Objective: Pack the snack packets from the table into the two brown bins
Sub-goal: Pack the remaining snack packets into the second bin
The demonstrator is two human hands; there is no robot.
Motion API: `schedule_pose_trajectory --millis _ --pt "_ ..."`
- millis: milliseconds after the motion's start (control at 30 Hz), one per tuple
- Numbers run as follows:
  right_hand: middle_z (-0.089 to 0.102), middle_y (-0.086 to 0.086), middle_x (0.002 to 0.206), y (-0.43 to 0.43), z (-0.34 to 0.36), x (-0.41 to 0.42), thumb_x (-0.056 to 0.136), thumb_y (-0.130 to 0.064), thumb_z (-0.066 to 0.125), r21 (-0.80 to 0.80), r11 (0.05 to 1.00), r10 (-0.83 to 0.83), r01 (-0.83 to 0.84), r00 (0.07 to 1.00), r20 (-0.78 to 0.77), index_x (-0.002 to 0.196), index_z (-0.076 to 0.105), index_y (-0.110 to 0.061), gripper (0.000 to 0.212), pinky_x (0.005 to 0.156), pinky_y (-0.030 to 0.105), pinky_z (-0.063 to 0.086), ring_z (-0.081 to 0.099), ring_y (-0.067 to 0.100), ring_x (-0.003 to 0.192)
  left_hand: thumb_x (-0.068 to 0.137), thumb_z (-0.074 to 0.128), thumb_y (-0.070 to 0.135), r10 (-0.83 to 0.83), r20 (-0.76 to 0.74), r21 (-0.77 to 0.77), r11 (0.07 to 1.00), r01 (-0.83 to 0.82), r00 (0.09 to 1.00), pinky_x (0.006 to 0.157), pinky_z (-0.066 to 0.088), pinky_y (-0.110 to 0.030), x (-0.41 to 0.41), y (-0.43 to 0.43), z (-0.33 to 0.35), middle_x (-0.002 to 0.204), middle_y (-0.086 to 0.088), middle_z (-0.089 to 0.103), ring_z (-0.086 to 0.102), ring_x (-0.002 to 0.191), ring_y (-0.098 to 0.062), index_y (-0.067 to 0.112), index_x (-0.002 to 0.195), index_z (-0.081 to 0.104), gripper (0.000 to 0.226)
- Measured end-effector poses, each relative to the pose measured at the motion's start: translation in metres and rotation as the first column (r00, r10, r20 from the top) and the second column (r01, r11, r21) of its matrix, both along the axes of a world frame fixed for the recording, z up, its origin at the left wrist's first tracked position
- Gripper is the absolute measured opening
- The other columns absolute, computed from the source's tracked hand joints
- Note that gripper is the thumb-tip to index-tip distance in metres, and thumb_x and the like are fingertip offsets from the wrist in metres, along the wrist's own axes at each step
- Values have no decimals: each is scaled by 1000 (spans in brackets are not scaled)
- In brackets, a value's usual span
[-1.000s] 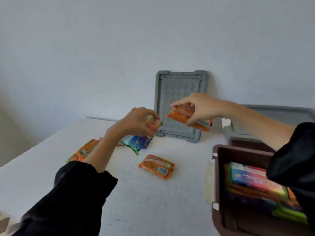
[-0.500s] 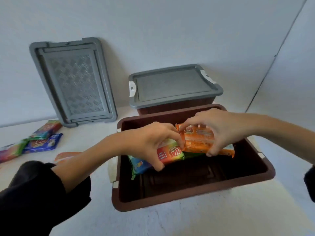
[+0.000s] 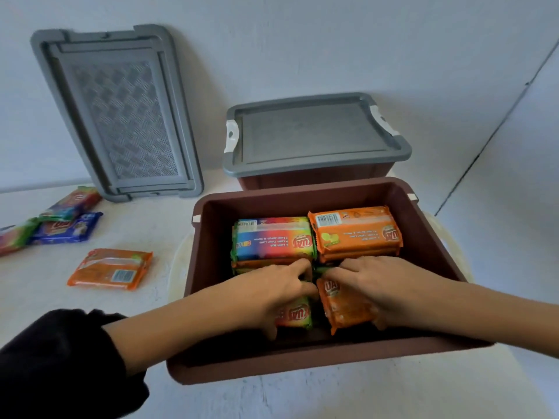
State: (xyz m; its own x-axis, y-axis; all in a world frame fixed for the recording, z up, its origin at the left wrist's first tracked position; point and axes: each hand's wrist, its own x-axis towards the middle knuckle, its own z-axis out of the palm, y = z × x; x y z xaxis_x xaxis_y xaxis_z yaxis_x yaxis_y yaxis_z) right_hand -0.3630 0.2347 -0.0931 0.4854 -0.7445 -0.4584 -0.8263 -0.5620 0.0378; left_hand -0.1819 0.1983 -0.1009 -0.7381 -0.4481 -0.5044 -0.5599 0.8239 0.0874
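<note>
An open brown bin [image 3: 326, 362] stands in front of me with snack packets inside. At its far end lie a rainbow-coloured stack [image 3: 272, 241] and an orange stack [image 3: 357, 234]. My left hand [image 3: 278, 293] grips a rainbow packet [image 3: 295, 314] low in the near half of the bin. Beside it my right hand [image 3: 384, 282] grips an orange packet [image 3: 344, 306]. Behind stands a second brown bin [image 3: 317, 178] closed with a grey lid [image 3: 314, 134]. On the table to the left lie an orange packet [image 3: 110, 269], a blue packet [image 3: 65, 228] and rainbow packets [image 3: 72, 202].
A loose grey lid [image 3: 118, 113] leans upright against the white wall at the back left. The white table [image 3: 151, 225] meets a wall corner on the right. A pale round mat [image 3: 177, 267] shows under the open bin.
Both hands carried their packets from above the table to the open bin and have lowered them into its near half. My view has swung right and down over the bin.
</note>
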Motion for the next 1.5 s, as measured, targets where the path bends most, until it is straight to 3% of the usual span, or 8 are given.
schedule_pose_trajectory --millis 400,767,867,1000,1133,1300,1400,1500 --pt "46 6 132 -7 -19 4 87 -29 57 -61 993 98 -101 994 -46 135 40 -14 53 96 36 45 45 22 120 85 64 21 -94 -1 -249 964 91 996 98 43 -37 -9 8 -17 139 -12 36 38 123 -27 6 139 31 65" --pt "40 6 138 -9 -18 4 91 -25 53 -132 977 160 -170 984 -78 138 38 -17 49 91 35 44 39 22 124 87 60 31 14 15 -223 975 -10 1000 88 47 -36 -8 7 -17 129 -10 49 56 109 -27 7 123 50 44" --pt "43 1 135 -10 -14 3 90 -31 54 -118 983 138 -141 990 -37 138 39 -24 51 88 32 45 41 19 124 83 64 38 90 -114 -128 986 -105 989 88 49 -31 -5 1 -11 123 -6 57 58 106 -21 9 123 54 50" --pt "57 -11 120 -19 13 9 86 -46 55 -68 995 81 -72 986 142 128 51 -34 44 81 24 46 54 8 105 81 68 32 365 -482 183 931 -316 797 82 54 -19 16 -5 17 110 -3 68 65 95 -9 13 122 60 46" --pt "64 -18 90 -39 53 34 83 -38 62 -147 989 32 24 929 369 110 64 -33 28 67 18 48 59 -3 72 83 66 20 408 -713 138 879 -456 570 76 54 -15 65 -6 48 99 -1 71 66 85 -6 13 109 67 27" --pt "63 -9 93 -71 80 109 83 -30 64 -252 967 179 -39 809 560 117 62 -28 34 70 22 48 57 0 76 84 65 23 523 -741 37 658 -753 421 83 50 -20 168 -8 58 113 0 63 59 96 -9 18 115 63 31" --pt "61 -1 108 -92 74 170 85 -29 63 -283 950 269 -128 793 546 128 54 -26 44 82 30 47 57 13 94 85 64 30 686 -656 -41 384 -922 315 95 40 -32 240 -7 41 130 -10 52 50 113 -20 18 127 54 45" --pt "55 7 124 -112 55 233 87 -29 60 -259 942 316 -212 819 479 137 43 -25 53 86 31 40 52 21 113 84 62 39 860 -499 -15 111 -994 104 109 27 -43 307 -1 13 144 -18 33 29 135 -32 18 139 39 63"
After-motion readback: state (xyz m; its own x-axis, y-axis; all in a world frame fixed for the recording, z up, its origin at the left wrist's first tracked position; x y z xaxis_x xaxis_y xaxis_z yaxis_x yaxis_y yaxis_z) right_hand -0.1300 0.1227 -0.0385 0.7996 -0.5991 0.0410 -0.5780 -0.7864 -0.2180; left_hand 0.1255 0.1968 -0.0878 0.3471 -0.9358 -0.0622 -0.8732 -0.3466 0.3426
